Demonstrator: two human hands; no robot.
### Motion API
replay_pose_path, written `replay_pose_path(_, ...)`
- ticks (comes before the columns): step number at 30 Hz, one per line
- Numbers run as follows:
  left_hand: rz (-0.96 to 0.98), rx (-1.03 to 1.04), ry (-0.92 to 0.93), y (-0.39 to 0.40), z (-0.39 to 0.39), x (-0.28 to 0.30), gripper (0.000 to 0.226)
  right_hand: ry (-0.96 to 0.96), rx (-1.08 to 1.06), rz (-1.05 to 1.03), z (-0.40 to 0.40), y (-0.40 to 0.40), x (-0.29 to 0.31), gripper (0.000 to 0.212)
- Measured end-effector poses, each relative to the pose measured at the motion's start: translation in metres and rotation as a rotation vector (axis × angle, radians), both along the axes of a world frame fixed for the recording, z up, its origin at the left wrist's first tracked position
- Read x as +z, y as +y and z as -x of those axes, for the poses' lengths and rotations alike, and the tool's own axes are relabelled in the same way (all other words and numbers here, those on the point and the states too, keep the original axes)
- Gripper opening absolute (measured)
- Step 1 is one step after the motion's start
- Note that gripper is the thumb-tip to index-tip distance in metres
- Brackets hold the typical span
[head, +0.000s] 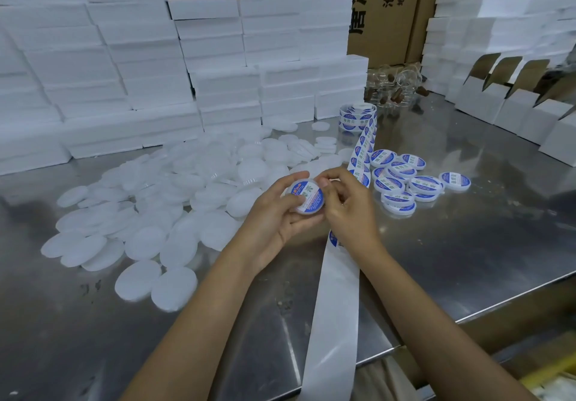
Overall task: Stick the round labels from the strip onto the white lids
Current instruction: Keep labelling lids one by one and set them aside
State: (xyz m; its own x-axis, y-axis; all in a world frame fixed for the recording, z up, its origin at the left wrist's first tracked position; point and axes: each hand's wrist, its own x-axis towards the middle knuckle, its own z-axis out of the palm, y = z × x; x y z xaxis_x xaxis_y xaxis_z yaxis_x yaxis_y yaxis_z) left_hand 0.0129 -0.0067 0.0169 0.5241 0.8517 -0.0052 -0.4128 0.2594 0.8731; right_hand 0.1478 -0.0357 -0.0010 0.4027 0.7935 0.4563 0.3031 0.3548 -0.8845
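So the left hand (274,213) is cupping one white lid (307,198) from below, fingers curled round its rim, held up over the middle of the bench (467,244). A round label (308,196) is already sitting on top of it, and the right hand (346,204) has thumb and fingers curled in against the lid's right edge, looks like it's smoothing the label down. The strip (339,276) runs from the roll (358,116) near the back of the bench, passes under the right hand and hangs off the front edge, mostly bare backing down there. Unlabelled lids (162,213) are heaped toward the left side, finished ones (402,182) piled to the right of the hands. Where this could go sideways imo: if the label gets pressed down off-centre or with a crease, it's stuck that way. Also the right wrist is resting over the strip, so a careless pull could drag it and tip the roll, or snag the next label.
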Motion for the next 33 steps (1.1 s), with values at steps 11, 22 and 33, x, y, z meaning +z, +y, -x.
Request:
replay_pose_path(11,-0.115,0.363,0.155,0.0025,0.0075,0.0014,0.027,-0.117,0.088,0.126,0.0044,0.0029,-0.0077,0.029)
replay_pose_path(22,-0.215,0.298,0.201,0.0018,0.0047,-0.0033,0.009,-0.095,0.002,0.051,-0.0014,0.0051,-0.0065,0.033)
replay_pose_path(33,-0.187,0.303,0.186,-0.006,0.0011,0.0018,0.028,0.025,0.082,0.045,0.0025,0.0011,-0.0009,0.023)
